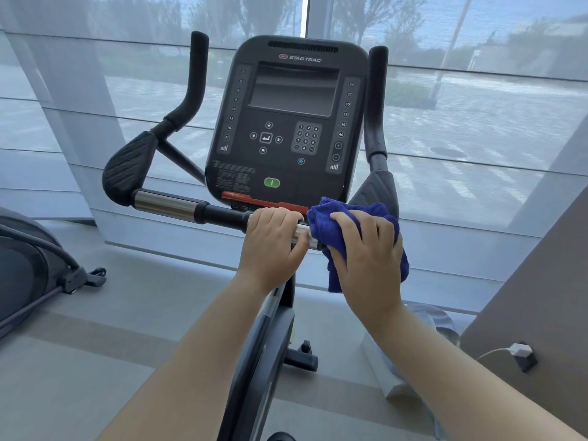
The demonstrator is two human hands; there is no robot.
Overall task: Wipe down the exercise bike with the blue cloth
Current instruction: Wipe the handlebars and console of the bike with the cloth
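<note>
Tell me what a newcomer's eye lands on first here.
The bright blue terry cloth stands out first, bunched round the black-and-chrome handlebar at centre right and gripped by the right hand, with the left hand gripping the bar just beside it. Above them rises the big black console with its dark screen, keypad and green button, against a hazy shaded window.

The left hand (270, 246) and the right hand (366, 253) are bare. Behind each wrist the forearm is bare also, up to the picture edge. Below the right wrist shows pale blue fabric (429, 319); if it is clothing, I cannot tell.
</note>
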